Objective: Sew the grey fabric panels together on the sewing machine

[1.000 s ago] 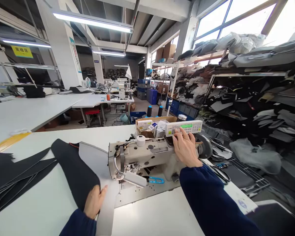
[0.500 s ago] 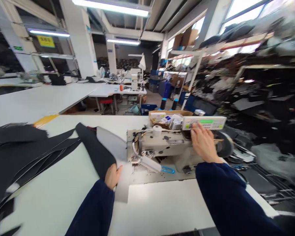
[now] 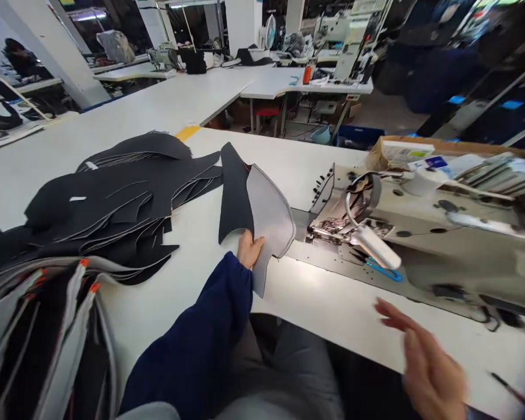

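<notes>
Head view: the left hand (image 3: 250, 251) grips the near edge of a black-and-grey fabric piece (image 3: 269, 204) just left of the sewing machine (image 3: 424, 224). The right hand (image 3: 433, 364), blurred, fingers extended, hovers over the near edge of the table (image 3: 324, 303). Bare white surface separates the piece from the stacked dark fabric (image 3: 100, 195). Print on the white box (image 3: 405, 150) is too small to read.

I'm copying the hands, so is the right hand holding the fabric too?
No, the left hand grips the black and grey fabric, while the right hand is apart from it.
</notes>
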A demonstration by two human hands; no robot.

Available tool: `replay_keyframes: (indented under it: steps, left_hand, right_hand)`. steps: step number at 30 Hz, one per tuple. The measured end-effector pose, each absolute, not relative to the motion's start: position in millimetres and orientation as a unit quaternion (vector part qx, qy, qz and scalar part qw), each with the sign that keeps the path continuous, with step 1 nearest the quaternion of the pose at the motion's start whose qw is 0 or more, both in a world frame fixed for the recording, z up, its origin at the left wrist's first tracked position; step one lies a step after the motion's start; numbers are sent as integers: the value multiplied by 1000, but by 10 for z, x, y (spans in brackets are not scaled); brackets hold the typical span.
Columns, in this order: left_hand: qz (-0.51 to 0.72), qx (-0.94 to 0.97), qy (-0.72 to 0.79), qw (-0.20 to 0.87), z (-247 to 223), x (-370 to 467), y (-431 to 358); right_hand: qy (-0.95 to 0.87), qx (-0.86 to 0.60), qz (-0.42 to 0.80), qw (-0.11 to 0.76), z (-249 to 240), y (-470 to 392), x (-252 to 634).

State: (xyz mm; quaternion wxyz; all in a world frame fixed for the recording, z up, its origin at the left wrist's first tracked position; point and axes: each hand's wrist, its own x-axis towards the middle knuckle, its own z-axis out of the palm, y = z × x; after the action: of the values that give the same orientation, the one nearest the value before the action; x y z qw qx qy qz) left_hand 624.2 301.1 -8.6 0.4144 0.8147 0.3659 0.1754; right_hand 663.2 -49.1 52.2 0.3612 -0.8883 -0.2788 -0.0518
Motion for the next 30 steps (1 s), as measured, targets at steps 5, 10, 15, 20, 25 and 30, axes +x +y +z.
replay_keyframes:
  steps: [5, 10, 15, 20, 25, 30]
  left_hand:
    - [195, 807, 331, 448, -127, 5448, 2654]
    - [220, 858, 249, 393, -68, 5061, 2353]
    - [244, 888, 187, 344, 8, 4950, 2255]
    - [296, 893, 155, 302, 122, 4955, 2042]
    - [297, 911, 129, 256, 252, 4938, 1889]
    - [280, 930, 127, 202, 236, 4893, 1790]
  right_hand:
    - [-89, -624, 368, 683, 60, 504, 6452]
    - [-97, -512, 487, 701, 49, 805, 6512]
    - [-119, -476, 508, 708, 114, 569, 6423]
    - [-131, -451, 511, 720, 83, 375, 6408]
    - [-135, -428, 526, 723, 61, 251, 6426]
    - [-77, -448, 505, 733, 38, 192, 6388]
